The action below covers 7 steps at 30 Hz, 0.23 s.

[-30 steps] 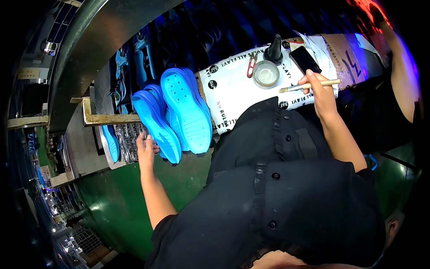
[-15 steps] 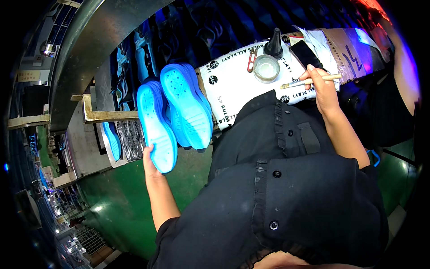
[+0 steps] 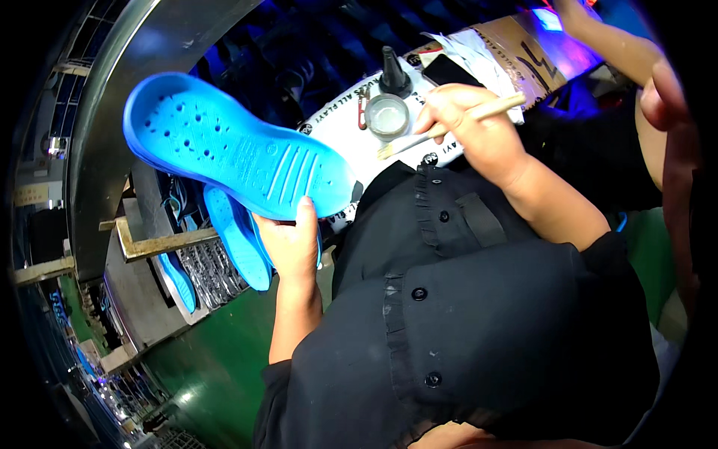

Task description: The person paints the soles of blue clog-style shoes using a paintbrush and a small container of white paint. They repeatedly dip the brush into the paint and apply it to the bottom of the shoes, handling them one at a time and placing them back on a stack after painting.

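Observation:
My left hand [image 3: 292,247] grips a bright blue shoe sole [image 3: 232,142] by its heel-end edge, thumb on the upper face. The sole is raised and tilted, with its dotted toe end towards the far left. Below and behind it, other blue soles [image 3: 239,243] show in part. In my right hand [image 3: 486,135] is a paintbrush [image 3: 404,144] with a pale wooden handle, its bristles just left of the fingers. The bristles are apart from the sole, near a round glass jar [image 3: 387,116] that holds something pale.
A white printed sheet [image 3: 336,120] covers the work surface. On it are a black cone-topped bottle [image 3: 394,75], red thread snips [image 3: 363,110] and a phone [image 3: 450,71]. A curved metal panel [image 3: 187,34] and wooden bar [image 3: 168,243] stand left. Another person's arm [image 3: 613,49] reaches in at right.
My left hand has lifted a sole off the pile and turned its toe end left, closer to me. My right hand and brush have moved left, nearer the jar.

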{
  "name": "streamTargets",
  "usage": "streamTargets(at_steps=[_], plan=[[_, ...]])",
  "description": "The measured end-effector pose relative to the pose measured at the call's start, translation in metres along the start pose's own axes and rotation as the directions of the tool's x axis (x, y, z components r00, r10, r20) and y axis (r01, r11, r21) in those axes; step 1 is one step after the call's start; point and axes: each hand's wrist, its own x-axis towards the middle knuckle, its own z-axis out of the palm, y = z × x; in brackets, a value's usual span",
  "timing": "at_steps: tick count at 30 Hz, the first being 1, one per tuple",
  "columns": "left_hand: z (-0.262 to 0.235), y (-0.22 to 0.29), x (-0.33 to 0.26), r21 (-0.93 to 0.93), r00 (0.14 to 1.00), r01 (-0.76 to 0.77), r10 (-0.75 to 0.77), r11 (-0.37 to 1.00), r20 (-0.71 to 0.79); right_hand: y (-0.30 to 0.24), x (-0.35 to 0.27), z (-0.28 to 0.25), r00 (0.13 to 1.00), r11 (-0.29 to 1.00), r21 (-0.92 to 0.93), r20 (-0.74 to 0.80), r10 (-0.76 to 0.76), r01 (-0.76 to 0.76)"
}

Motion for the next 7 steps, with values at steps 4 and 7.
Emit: streamTargets(at_steps=[4, 7], plan=[[0.022, 0.021, 0.005, -0.108, 0.994, -0.097, 0.101, 0.989, 0.037, 0.003, -0.004, 0.009, 0.938, 0.912, -0.227, 0.144, -0.316, 0.342], [0.031, 0.027, 0.009, -0.103, 0.991, -0.118, 0.123, 0.988, 0.045, 0.011, -0.002, 0.009, 0.921, 0.875, -0.294, 0.175, -0.347, 0.385]])
